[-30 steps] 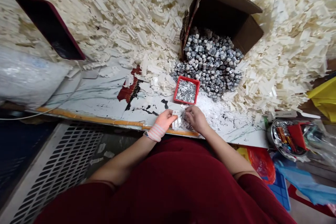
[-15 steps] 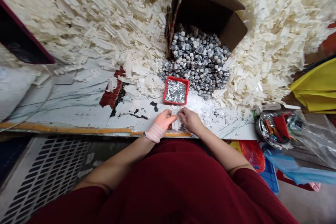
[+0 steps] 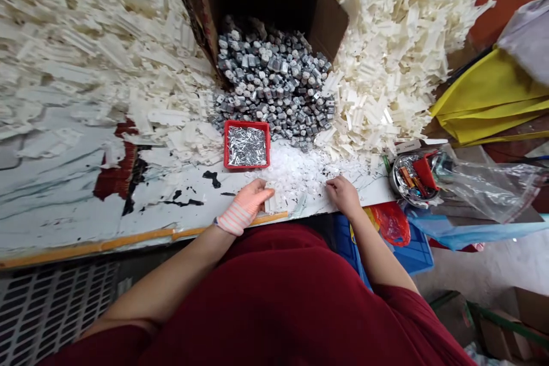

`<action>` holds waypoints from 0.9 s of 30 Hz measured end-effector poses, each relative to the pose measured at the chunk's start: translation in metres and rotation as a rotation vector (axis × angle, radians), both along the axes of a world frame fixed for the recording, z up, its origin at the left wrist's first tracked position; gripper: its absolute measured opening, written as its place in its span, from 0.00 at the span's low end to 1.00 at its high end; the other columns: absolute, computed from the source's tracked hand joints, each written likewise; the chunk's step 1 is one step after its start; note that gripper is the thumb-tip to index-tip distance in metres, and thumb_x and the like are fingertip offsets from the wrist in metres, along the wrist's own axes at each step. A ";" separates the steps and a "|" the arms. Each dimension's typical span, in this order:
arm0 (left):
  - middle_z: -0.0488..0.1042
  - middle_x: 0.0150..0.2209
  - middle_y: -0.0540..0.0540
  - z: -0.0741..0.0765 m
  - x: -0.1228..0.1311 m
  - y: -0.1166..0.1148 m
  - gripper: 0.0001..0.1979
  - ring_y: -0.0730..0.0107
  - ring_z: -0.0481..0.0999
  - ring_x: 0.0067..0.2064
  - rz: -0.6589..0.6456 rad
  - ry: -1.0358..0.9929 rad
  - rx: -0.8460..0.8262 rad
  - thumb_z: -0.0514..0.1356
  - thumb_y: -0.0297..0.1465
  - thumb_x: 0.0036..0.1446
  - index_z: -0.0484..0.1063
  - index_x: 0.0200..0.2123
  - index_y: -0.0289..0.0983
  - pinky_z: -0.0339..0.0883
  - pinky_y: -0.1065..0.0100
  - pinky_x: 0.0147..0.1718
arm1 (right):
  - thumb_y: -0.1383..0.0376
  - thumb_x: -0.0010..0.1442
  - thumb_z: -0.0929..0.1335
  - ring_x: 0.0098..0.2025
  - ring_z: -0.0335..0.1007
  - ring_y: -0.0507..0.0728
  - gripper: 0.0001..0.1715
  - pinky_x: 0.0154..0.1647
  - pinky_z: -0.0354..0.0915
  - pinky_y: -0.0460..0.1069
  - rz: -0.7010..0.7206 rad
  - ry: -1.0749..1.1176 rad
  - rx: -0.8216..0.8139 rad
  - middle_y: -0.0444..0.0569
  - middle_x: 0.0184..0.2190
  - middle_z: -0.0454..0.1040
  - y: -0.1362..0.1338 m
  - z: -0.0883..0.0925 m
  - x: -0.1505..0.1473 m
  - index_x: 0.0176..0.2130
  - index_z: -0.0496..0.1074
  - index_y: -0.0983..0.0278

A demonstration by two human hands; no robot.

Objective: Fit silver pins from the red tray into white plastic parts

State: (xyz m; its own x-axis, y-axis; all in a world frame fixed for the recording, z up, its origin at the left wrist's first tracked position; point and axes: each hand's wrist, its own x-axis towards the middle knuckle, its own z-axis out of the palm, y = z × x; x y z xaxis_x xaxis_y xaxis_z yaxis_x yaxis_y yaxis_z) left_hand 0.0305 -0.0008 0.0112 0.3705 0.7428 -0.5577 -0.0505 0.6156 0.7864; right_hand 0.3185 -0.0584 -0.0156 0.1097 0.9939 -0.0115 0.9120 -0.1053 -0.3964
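My left hand (image 3: 245,207), in an orange-and-white striped glove, is closed on a white plastic piece (image 3: 271,203) near the table's front edge. Only the part of that piece beyond the thumb shows. My bare right hand (image 3: 344,195) rests farther right, its thumb and forefinger pinched together at the side of a spread of small translucent plastic bits (image 3: 295,174). Whatever may be between those fingertips is too small to make out. Just beyond my left hand sits a red tray (image 3: 226,146) of small shiny metal pins (image 3: 246,147).
A tipped cardboard box (image 3: 332,26) spills grey-and-white metal-looking parts (image 3: 274,80) onto the table. Heaps of long cream plastic pieces (image 3: 150,63) lie around it. At the right are a metal bowl (image 3: 394,180) of odds and ends and a yellow cloth or bag (image 3: 493,103).
My right hand has parted from the left and moved right to the translucent bits. The left hand keeps the white plastic piece. The whole view has shifted to the right.
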 end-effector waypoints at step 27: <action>0.58 0.19 0.58 0.011 0.017 -0.005 0.12 0.77 0.59 0.20 -0.150 0.101 0.090 0.61 0.35 0.46 0.61 0.31 0.37 0.52 0.74 0.18 | 0.59 0.58 0.66 0.34 0.70 0.55 0.11 0.36 0.65 0.48 -0.191 0.280 -0.136 0.48 0.33 0.75 -0.019 -0.024 -0.009 0.38 0.74 0.62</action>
State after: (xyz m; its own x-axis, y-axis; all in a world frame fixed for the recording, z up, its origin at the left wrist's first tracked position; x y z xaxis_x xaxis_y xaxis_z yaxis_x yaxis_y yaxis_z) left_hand 0.0472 -0.0061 0.0223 0.4259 0.7324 -0.5312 0.1183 0.5370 0.8353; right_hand 0.3099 -0.0778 -0.0397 0.2670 0.9431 -0.1981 0.7289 -0.3321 -0.5987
